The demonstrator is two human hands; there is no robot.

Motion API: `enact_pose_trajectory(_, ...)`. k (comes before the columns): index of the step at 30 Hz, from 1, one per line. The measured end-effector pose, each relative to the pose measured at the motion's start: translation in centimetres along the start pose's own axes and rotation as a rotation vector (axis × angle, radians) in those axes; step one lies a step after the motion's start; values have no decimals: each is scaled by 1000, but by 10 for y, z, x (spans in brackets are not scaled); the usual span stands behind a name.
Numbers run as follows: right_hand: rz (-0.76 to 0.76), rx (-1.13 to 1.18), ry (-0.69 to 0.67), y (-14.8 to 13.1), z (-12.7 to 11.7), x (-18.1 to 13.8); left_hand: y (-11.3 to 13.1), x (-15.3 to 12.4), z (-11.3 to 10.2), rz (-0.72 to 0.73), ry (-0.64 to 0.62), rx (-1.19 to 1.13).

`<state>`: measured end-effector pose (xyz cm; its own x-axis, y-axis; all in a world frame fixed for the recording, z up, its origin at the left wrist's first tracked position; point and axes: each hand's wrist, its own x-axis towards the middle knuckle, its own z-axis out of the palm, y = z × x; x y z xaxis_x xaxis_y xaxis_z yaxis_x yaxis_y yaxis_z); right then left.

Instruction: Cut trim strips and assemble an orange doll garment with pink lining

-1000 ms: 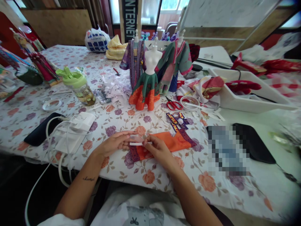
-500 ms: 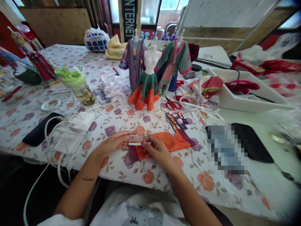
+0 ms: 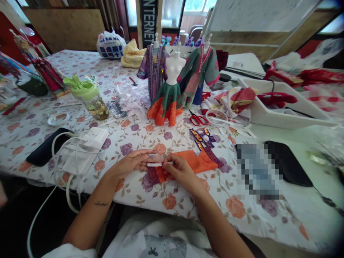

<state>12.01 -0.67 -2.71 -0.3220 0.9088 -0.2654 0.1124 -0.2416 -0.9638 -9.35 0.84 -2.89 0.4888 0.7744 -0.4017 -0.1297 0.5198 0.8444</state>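
Observation:
My left hand (image 3: 132,162) is closed at the left end of a narrow white strip (image 3: 155,165), its fingers pointing right. From the other side my right hand (image 3: 179,169) pinches the strip between thumb and fingers. A small pale, see-through piece (image 3: 156,157) shows just above the strip; what it is I cannot make out. Beneath both hands lies a piece of orange cloth (image 3: 193,161) with purple patterned ends, partly covered by my right hand. Patterned purple and yellow trim pieces (image 3: 200,138) rest just beyond the cloth.
Red scissors (image 3: 199,119) and a tape roll (image 3: 216,117) lie beyond the trim. Dressed doll forms (image 3: 172,93) stand at the middle. A green-lidded bottle (image 3: 90,100) and a corded power strip (image 3: 83,157) are left; a white tray (image 3: 290,120) and black pouch (image 3: 287,163) right.
The hands and the white strip keep almost the same position. A blurred skin-coloured shape has come in at the left edge.

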Motion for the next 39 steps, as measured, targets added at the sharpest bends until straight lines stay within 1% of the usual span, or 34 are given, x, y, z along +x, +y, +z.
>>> enact_pose_trajectory(6,-12,-18,-26,-2,-2,3,0,0,0,11,-24,-10)
enact_pose_trajectory(27,14,-24,-38,0,-1,3,-1,0,1,16,21,-20)
enact_pose_trajectory(39,31,-61,-42,-2,1,5,0,0,1,18,-13,9)
